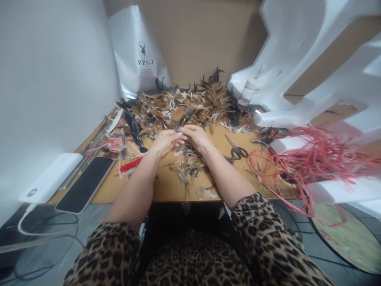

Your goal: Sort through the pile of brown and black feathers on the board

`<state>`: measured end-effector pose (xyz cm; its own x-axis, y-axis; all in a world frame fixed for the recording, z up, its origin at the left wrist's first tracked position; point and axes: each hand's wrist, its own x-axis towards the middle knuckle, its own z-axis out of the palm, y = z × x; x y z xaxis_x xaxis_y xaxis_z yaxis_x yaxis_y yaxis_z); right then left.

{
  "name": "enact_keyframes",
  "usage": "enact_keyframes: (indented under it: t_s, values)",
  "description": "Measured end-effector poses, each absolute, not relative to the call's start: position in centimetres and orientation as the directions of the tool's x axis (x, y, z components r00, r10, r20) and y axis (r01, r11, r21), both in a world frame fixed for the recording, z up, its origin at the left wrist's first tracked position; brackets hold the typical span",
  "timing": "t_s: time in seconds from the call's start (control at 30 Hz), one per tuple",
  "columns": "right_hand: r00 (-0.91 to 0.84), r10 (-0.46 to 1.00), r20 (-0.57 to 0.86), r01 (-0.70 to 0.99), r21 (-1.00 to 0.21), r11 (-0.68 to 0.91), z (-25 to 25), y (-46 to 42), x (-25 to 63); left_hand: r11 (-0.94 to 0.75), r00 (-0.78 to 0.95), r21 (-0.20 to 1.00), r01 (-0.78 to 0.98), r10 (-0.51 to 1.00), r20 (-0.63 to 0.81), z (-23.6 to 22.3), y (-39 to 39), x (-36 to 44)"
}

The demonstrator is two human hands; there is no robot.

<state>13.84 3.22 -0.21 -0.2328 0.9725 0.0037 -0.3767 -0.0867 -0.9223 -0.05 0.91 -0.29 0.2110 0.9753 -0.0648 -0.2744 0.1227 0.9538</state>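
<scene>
My left hand (167,142) and my right hand (195,136) meet at the middle of the table, fingertips pinched together. Between them they grip a small bunch of brown feathers (179,119) by its lower end, the tips pointing away from me. The quill ends are hidden by my fingers. Right behind lies a wide heap of brown, white and black feathers (157,105). Loose feather scraps (190,165) are strewn on the board below my hands. A pair of dark-handled scissors (236,151) rests to the right of my right wrist.
A phone (85,184) and a white power bank (52,176) with a cable lie at the left edge. Tangled pink strips (324,155) spill over the right side. A silver bag (135,51) stands at the back left, a clear jar (250,91) at the back right.
</scene>
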Motion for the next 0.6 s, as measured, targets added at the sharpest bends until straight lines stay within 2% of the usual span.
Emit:
enact_keyframes:
  t_s: [0.13,0.27,0.4,0.6]
  values:
    - [-0.283,0.959,-0.014,-0.358,-0.926,-0.119,0.1,3.12,14.13,0.107,0.208,0.971,-0.212,0.976,-0.063,-0.16,0.81,-0.19]
    - [-0.253,0.967,0.044,-0.239,-0.971,-0.019,0.47,2.85,14.46,0.064,0.188,0.984,-0.167,0.982,-0.032,-0.27,0.9,-0.11]
    - [-0.297,0.948,0.11,-0.117,-0.99,0.079,0.57,2.39,14.36,0.037,0.16,0.99,-0.136,0.987,-0.014,-0.33,0.93,0.23]
    - [-0.168,0.979,0.117,-0.07,-0.992,0.106,0.15,2.5,13.75,0.026,0.114,0.994,-0.102,0.993,-0.014,-0.05,0.67,0.59]
